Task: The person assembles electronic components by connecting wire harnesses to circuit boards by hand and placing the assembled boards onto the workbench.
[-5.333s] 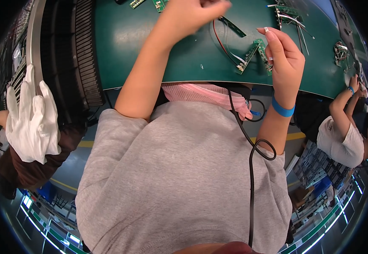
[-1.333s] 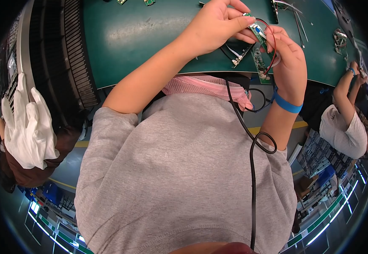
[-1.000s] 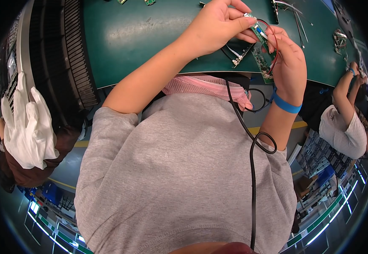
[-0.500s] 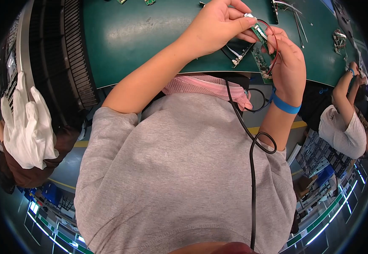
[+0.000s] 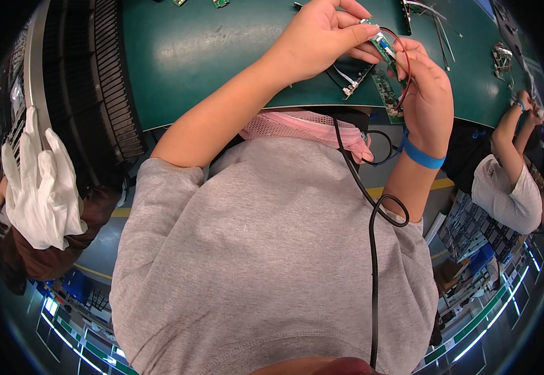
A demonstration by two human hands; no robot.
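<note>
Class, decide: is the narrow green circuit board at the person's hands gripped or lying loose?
Gripped. The left hand pinches the board at its upper end, thumb over it; the right hand is at its lower part.

head: left fisheye, head-worn | faces down, wide | grey shirt (image 5: 272, 231) close below | green table (image 5: 209, 50) at upper edge

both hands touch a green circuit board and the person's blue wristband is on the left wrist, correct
Wrong side: the head view shows the blue wristband on the right wrist. The left hand and right hand do touch the green circuit board.
</note>
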